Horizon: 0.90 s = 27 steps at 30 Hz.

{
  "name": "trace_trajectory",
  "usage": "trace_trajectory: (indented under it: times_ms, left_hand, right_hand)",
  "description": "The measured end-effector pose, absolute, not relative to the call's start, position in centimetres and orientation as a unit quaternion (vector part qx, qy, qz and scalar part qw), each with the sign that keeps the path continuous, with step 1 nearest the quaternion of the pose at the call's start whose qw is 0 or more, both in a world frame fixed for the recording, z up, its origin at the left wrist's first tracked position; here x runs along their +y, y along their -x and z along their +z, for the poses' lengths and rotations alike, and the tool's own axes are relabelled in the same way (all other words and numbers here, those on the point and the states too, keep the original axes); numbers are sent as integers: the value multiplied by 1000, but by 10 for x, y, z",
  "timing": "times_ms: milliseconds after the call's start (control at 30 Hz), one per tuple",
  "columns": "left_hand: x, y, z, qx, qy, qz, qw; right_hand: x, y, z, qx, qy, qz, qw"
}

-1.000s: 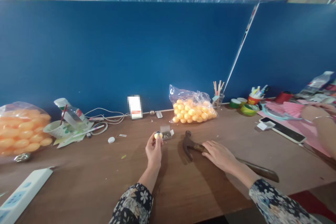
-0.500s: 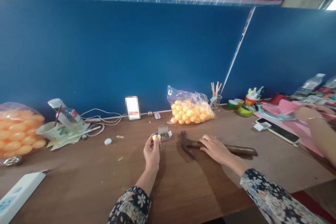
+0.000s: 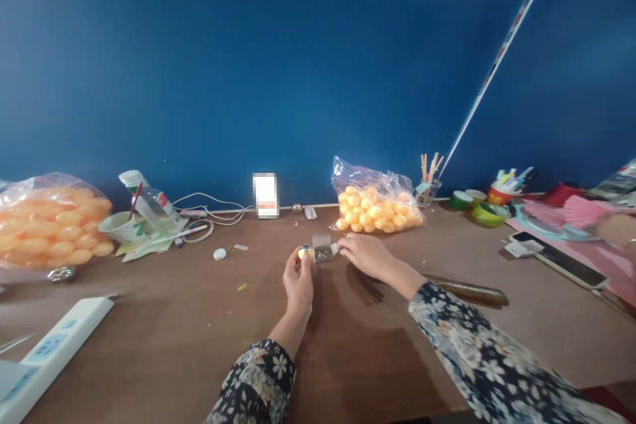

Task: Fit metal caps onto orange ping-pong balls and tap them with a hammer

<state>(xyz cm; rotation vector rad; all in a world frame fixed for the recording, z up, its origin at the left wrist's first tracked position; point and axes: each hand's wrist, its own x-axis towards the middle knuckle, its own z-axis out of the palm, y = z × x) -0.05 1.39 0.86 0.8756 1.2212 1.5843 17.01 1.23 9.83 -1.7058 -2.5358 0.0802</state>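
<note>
My left hand [image 3: 299, 280] holds up a small yellow ball [image 3: 303, 252] between thumb and fingers. Just to its right stands a small open box of metal pins [image 3: 322, 251]. My right hand [image 3: 366, 256] reaches over to that box, its fingertips at the box's right side; whether they pinch anything I cannot tell. A hammer with a brown wooden handle [image 3: 467, 290] lies on the brown table [image 3: 199, 338] behind my right forearm, its head hidden by the hand.
A clear bag of yellow balls [image 3: 377, 207] lies behind the box and a bigger bag [image 3: 50, 228] at far left. A cup, bottle and cables [image 3: 149, 218] sit left; a power strip [image 3: 54, 351] near the front. Another person's hand [image 3: 616, 228], phone [image 3: 559, 258] and tape rolls [image 3: 477, 205] at right.
My right hand has let go of the hammer and moved left to the pin box. The left hand keeps holding the ball. The view has shifted a little to the left.
</note>
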Motion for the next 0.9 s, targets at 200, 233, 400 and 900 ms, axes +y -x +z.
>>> trace_trajectory:
  times_ms: [200,233,400,900]
  left_hand:
    - [14,0,6,493,-355,640,470]
    - [14,0,5,492,-353,639,475]
    - [16,0,1,495,-356,640,467]
    - [15,-2,1,490,-353,632,486]
  right_hand:
    - [40,-121,89,-831,556,23,-20]
    - [43,-118,87,-829,558,22,-31]
    - [51,-112,78,-819,570,15,-61]
    - [50,-118,69,-811,583,47,34]
